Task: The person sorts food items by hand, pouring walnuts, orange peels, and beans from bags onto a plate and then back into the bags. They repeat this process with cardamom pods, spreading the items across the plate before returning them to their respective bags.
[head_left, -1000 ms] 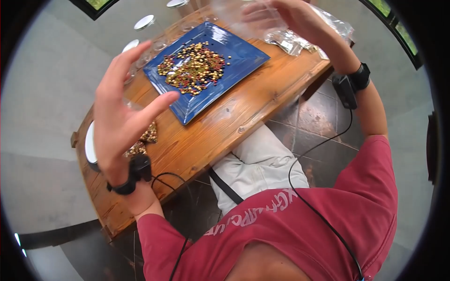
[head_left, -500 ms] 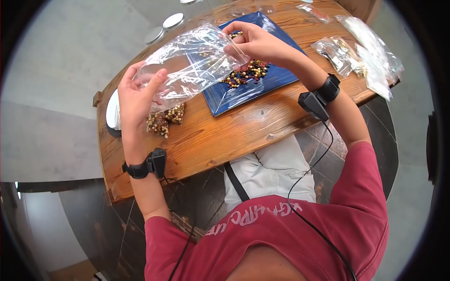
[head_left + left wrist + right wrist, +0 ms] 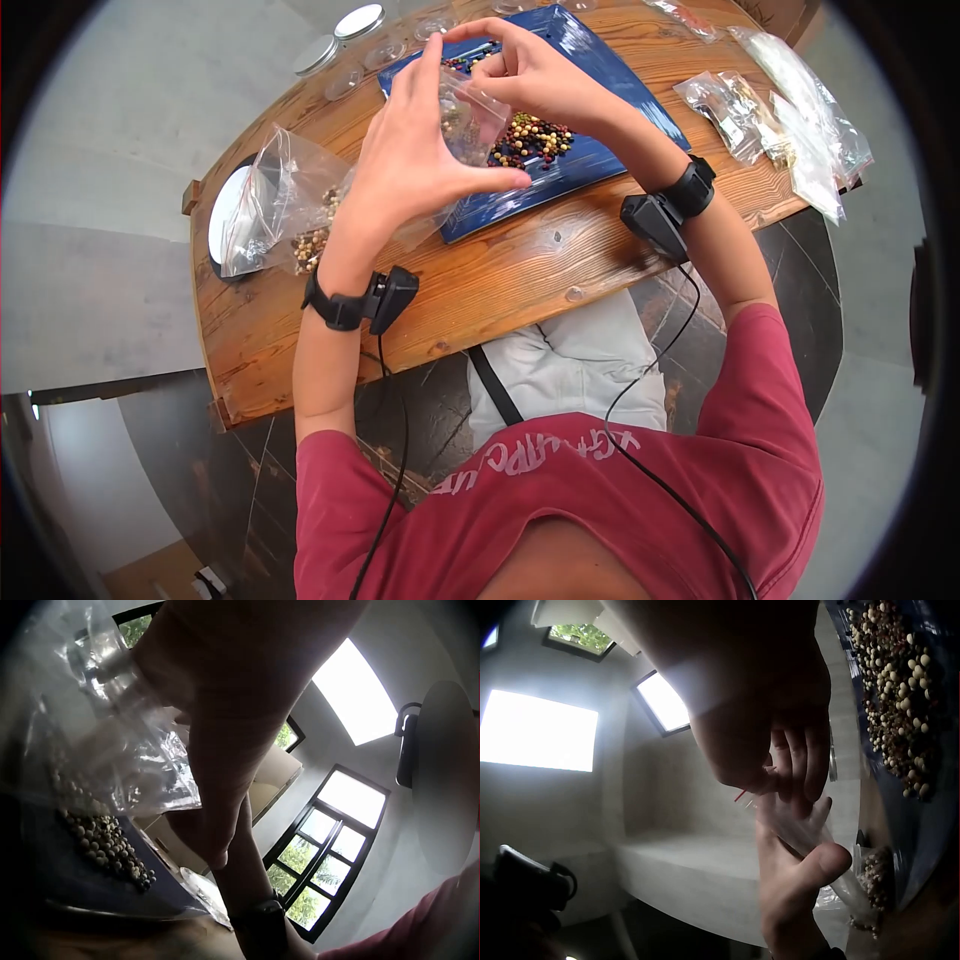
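Note:
Above the blue square plate [image 3: 610, 110], my right hand [image 3: 540, 85] pinches the edge of a clear plastic bag [image 3: 478, 118] between thumb and bent fingers. A thin red line shows at the bag's edge in the right wrist view. My left hand [image 3: 405, 150] stands at the bag's other side, fingers straight and upward, thumb stretched out to the right. Plastic runs between that thumb and the fingers [image 3: 821, 814] in the right wrist view. Mixed dried beans [image 3: 535, 140] in yellow, red and black lie heaped on the plate, partly hidden behind the hands.
Clear bags with beans [image 3: 308, 248] lie at the table's left, beside a round white-topped thing [image 3: 228, 215]. Jars with silvery lids [image 3: 360, 20] stand along the far edge. Small packets [image 3: 735, 115] and flat plastic bags [image 3: 810, 140] lie at the right.
My left hand came in to the bag, held its side half a second ago, and now spreads straight beside it, further right. My right hand brought the bag leftward and still pinches it.

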Demonstrator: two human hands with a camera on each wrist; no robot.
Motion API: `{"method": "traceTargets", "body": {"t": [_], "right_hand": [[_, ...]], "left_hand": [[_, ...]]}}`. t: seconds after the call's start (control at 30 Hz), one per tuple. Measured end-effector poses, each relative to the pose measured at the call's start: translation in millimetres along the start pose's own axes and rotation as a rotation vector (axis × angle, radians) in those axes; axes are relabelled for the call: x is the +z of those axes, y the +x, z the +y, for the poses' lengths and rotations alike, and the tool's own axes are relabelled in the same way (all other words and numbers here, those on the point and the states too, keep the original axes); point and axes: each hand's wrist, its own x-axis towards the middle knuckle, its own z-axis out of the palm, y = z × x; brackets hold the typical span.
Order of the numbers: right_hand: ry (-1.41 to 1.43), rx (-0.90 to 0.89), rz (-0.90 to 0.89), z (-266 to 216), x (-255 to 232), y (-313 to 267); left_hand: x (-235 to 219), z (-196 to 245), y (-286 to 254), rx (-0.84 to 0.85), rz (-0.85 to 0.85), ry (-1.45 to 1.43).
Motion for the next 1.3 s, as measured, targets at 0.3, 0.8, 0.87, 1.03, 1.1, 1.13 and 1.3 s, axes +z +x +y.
{"method": "traceTargets", "body": {"t": [0.3,0.8,0.87,1.03,1.1,1.13,1.3], "right_hand": [[0.11,-0.106,0.139,-5.2,-13.1,6.4],[-0.659,0.498,-0.479,-105.8,-1.8,58.2],[-0.494,0.406,-0.432,-66.0,-24.4,82.8],[-1.006,0.077,-0.245,7.3,-20.3,102.1],[-1.086,0.114,-0.348,26.7,1.6,99.1],[-1.15,0.062,-0.366,38.2,11.4,95.6],[-1.292,0.043,-0.349,83.0,23.3,106.1]], "left_hand": [[-19.9,12.8,44.1,0.007,0.013,-0.263],[-48.2,-35.7,30.0,-0.029,-0.242,-0.241],[-52.1,-31.2,25.5,-0.194,-0.228,-0.221],[-61.0,-46.0,29.5,-0.405,0.007,-0.276],[-63.9,-50.8,31.3,-0.406,0.113,-0.256],[-66.7,-50.4,32.0,-0.397,0.135,-0.3],[-76.0,-49.9,32.0,-0.344,0.18,-0.424]]}}
